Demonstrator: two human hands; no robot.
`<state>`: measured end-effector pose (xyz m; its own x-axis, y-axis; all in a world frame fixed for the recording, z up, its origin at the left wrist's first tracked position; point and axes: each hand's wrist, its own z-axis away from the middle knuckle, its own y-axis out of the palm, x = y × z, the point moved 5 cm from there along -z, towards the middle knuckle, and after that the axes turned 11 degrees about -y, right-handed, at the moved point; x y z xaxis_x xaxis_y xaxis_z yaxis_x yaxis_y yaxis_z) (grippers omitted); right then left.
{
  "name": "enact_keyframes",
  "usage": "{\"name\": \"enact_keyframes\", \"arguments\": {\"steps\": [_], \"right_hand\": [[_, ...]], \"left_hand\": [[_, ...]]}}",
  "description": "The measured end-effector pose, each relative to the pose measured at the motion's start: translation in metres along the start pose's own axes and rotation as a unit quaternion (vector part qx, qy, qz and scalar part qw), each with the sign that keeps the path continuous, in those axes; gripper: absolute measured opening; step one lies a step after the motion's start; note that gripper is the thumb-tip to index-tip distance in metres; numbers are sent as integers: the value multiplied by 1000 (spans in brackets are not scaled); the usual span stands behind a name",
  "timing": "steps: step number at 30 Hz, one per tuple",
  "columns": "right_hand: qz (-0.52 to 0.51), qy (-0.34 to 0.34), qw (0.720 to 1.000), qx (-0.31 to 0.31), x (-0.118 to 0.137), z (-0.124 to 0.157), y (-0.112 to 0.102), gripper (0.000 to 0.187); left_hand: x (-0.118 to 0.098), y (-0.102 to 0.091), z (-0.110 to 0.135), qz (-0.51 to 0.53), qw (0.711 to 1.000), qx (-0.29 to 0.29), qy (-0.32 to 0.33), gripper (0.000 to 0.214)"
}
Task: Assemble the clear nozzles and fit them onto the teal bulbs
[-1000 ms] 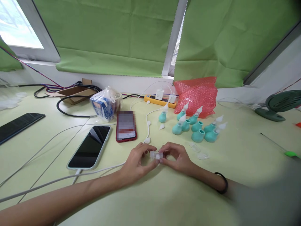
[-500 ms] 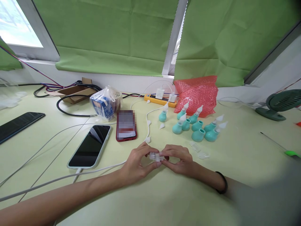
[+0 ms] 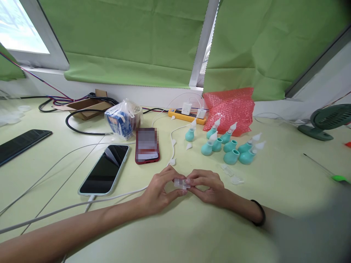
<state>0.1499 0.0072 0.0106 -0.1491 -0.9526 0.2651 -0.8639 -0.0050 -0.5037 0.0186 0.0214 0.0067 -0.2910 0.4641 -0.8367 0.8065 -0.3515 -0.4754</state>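
Note:
My left hand (image 3: pixel 159 191) and my right hand (image 3: pixel 208 186) meet low over the pale green table (image 3: pixel 192 233), both pinching one small clear plastic piece (image 3: pixel 181 183) between their fingertips. My right wrist wears a black band (image 3: pixel 260 213). Beyond the hands stand several teal rubber bulbs (image 3: pixel 227 146), some capped with white pointed tips, some uncapped. Loose white tips (image 3: pixel 188 147) and clear plastic bits (image 3: pixel 231 174) lie on the table near them.
A black-screened phone (image 3: pixel 105 170) on a white cable and a red phone (image 3: pixel 147 146) lie left of the hands. Behind are a bagged blue carton (image 3: pixel 122 122), an orange power strip (image 3: pixel 186 117), pink bubble wrap (image 3: pixel 230 109), a green fan (image 3: pixel 326 122) and a dark tablet (image 3: pixel 22 144).
Both hands have stayed in place. The fingers have shifted slightly on the clear piece, pressing closer together around it.

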Motion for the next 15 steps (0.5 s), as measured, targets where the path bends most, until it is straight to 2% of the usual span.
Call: {"name": "enact_keyframes", "arguments": {"steps": [4, 8, 12, 15], "right_hand": [[-3, 9, 1000, -1, 0, 0, 0, 17], [-20, 47, 999, -16, -3, 1, -1, 15], [-13, 63, 998, -30, -6, 3, -1, 17], [-13, 54, 998, -27, -6, 4, -1, 18]], "left_hand": [[1, -1, -1, 10, 1000, -10, -5, 19], [5, -3, -3, 26, 999, -31, -34, 29], [7, -3, -4, 26, 997, -15, -68, 38], [6, -2, -3, 23, 997, -1, -77, 31]]}}
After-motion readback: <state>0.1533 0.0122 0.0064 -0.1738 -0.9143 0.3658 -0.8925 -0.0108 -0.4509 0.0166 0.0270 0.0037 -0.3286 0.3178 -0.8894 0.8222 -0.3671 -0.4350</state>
